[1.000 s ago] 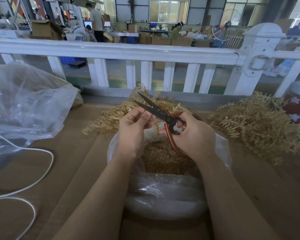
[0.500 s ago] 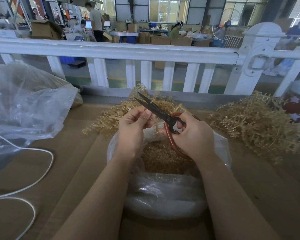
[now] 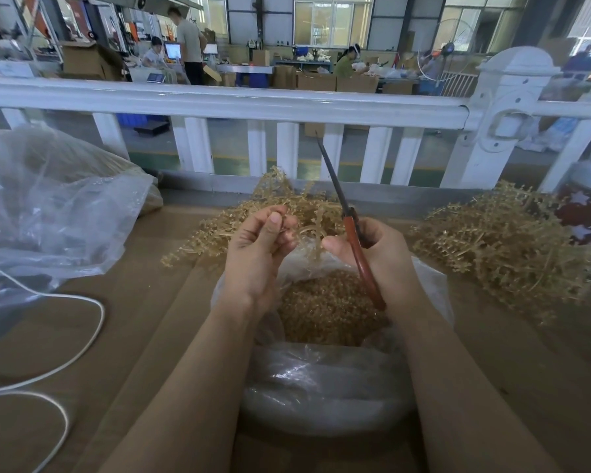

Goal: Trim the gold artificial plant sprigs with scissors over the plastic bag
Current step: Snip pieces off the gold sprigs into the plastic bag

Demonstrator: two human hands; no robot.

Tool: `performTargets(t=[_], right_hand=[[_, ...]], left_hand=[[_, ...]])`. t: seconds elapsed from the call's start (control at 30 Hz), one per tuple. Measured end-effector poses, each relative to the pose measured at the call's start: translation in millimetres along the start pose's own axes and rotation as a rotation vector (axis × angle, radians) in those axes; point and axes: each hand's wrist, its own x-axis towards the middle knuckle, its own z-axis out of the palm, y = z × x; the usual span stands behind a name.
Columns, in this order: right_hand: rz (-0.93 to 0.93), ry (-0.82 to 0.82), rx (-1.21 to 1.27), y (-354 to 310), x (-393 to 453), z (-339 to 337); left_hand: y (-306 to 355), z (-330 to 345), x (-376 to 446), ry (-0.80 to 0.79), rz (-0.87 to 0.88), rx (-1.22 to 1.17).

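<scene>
Step in hand: looks like between snips. The left hand (image 3: 258, 254) pinches a thin gold plastic plant sprig (image 3: 309, 238) over the mouth of the clear plastic bag (image 3: 325, 387).
Right grip: the right hand (image 3: 379, 254) is wrapped around the red handles of the black-bladed scissors (image 3: 350, 230), blades together and pointing up and away.
Sprig spot: it curls from the left grip toward the right thumb, right above the gold trimmings in the bag.
Next move: my guess is tip the blades down, open them, and feed the stem in just past the left fingertips (mind those fingers).
Room: heaps of untrimmed gold sprigs (image 3: 505, 247) lie beyond and right of the grip; white cable (image 3: 82, 336) well left on the brown tabletop (image 3: 144, 322); white railing (image 3: 287, 104) behind the blade tip.
</scene>
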Motion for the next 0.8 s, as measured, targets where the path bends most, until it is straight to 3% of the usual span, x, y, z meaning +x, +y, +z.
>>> performTargets(t=[0.2, 0.53, 0.8], right_hand=[[0.053, -0.074, 0.094, -2, 1, 2], [0.041, 0.068, 0.115, 4, 2, -3], [0.014, -0.032, 0.189, -9, -6, -3]], left_hand=[[-1, 2, 0, -0.049, -0.008, -0.006], [5, -6, 5, -0.045, -0.170, -0.559], [7, -3, 4, -0.014, -0.186, -0.599]])
